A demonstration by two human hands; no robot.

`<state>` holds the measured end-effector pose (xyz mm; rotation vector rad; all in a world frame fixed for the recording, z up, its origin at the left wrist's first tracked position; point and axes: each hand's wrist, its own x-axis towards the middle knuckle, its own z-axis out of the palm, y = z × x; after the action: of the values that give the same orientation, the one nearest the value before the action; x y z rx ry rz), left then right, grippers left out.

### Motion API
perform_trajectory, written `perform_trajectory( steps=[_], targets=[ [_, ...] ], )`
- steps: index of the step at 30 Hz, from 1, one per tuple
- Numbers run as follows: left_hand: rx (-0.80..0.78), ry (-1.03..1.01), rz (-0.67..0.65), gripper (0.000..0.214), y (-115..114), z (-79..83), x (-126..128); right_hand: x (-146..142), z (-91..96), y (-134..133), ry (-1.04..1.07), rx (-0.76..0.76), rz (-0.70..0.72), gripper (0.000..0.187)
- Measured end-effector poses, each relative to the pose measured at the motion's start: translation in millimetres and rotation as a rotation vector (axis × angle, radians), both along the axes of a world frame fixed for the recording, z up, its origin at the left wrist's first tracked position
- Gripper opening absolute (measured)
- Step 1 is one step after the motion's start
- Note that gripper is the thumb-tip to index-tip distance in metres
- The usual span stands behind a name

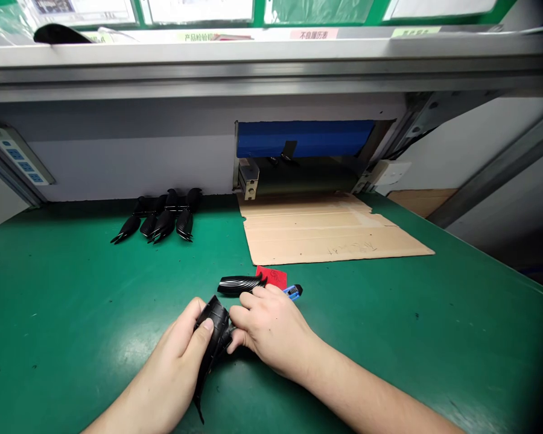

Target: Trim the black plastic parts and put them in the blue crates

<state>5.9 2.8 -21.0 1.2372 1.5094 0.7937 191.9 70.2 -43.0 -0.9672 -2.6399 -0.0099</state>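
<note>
My left hand (181,355) grips a black curved plastic part (213,343), thumb lying across its hollow-looking face. The part is tilted, its thin pointed end hanging down toward me. At its right edge my right hand (269,328) is closed, thumb and curled fingers pinching there; the exact spot between the fingertips is hidden. Just beyond the right hand lies a black ribbed plastic part (241,284) on its side. A red tag (272,277) and a blue utility knife (293,292) lie beside it, partly covered by that hand.
Several black plastic parts (165,218) lie clustered at the back left of the green table (95,289). A flat cardboard sheet (317,238) lies before an opening with a blue flap (303,137) and a dark conveyor belt (308,176). A metal-edged shelf (271,72) runs overhead.
</note>
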Motion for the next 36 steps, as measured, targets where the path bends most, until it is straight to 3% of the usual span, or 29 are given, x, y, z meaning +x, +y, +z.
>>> perform_trajectory(
  steps=[2, 7, 9, 11, 15, 20, 23, 27, 29, 33, 36],
  targets=[
    [0.009, -0.001, -0.003, 0.039, 0, -1.0, 0, 3, 1.8, 0, 0.029, -0.167, 0.054, 0.048],
    [0.008, -0.092, 0.011, 0.043, -3, 6.7, 9, 23, 21.1, 5, 0.260, -0.806, 0.223, 0.054],
    [-0.050, -0.174, 0.058, 0.047, -4, 9.7, 11, 29, 29.1, 9, 0.424, -0.940, 0.278, 0.058],
    [-0.074, -0.247, 0.073, 0.052, -3, 10.4, 11, 29, 32.5, 11, 0.550, -0.885, 0.271, 0.059],
    [-0.053, -0.362, 0.087, 0.057, -2, 9.8, 9, 16, 22.6, 4, 0.550, -0.541, 0.173, 0.057],
    [0.004, -0.440, 0.121, 0.035, -2, 16.4, 12, -1, 4.6, -14, 0.548, -0.342, 0.030, 0.067],
    [0.007, -0.446, 0.109, 0.036, -2, 14.6, 12, -1, 4.1, -15, 0.552, -0.352, 0.024, 0.068],
    [-0.019, -0.383, 0.090, 0.059, -4, 7.2, 10, 8, 11.6, -3, 0.478, -0.591, 0.322, 0.061],
    [-0.030, -0.319, 0.109, 0.063, -4, 6.7, 10, 13, 14.0, 2, 0.533, -0.618, 0.350, 0.061],
    [0.045, -0.241, 0.002, 0.035, 4, 8.6, 9, 15, 12.0, 6, 0.642, -0.326, 0.248, 0.058],
    [0.085, -0.282, -0.141, 0.025, 11, 4.3, 9, 14, 12.3, 3, 0.421, -0.052, 0.286, 0.041]
  ],
)
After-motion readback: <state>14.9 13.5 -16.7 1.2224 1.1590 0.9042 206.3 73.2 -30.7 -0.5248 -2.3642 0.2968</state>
